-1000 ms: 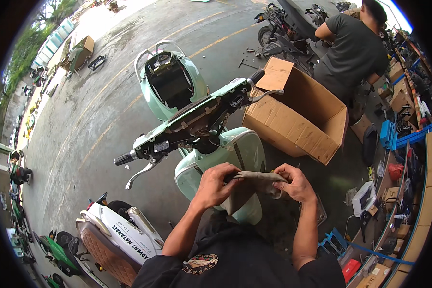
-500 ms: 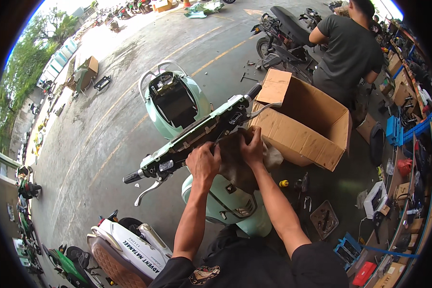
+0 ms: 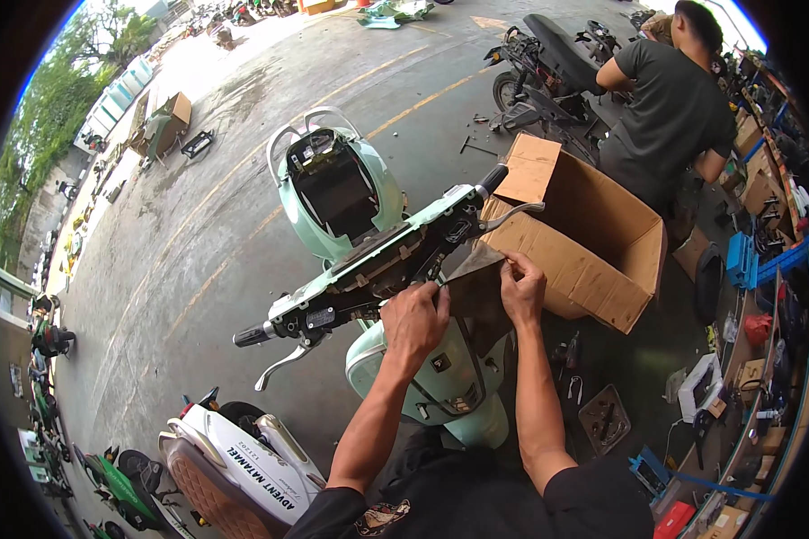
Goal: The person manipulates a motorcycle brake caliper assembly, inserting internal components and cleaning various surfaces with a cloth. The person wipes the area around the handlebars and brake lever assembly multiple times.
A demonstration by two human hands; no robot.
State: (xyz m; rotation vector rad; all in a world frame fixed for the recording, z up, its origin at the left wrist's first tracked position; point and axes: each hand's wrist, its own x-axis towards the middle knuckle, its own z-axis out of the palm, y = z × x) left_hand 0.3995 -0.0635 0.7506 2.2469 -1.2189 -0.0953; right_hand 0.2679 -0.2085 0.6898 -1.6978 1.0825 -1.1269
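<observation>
A mint-green scooter stands before me, its handlebar [image 3: 395, 256] stripped of its cover so that wiring and switches show. Between my hands stretches a grey-brown cloth [image 3: 478, 262], hanging over the right side of the scooter's front panel [image 3: 436, 364]. My left hand [image 3: 413, 319] is closed at the cloth's left end, just below the middle of the handlebar; its fingertips are partly hidden. With thumb and fingers, my right hand [image 3: 522, 286] pinches the cloth's upper right edge, below the right brake lever [image 3: 503, 216].
An open cardboard box [image 3: 575, 260] stands right of the handlebar. Beyond it a person [image 3: 665, 108] works by a dismantled motorbike [image 3: 539, 85]. A white scooter [image 3: 252, 463] stands at lower left. A metal tray of small parts [image 3: 606, 420] and cluttered shelves [image 3: 755, 386] are at right.
My right hand has moved right and slightly down, drawing the bunched cloth out flatter. My left hand has shifted right and down. The view has shifted slightly.
</observation>
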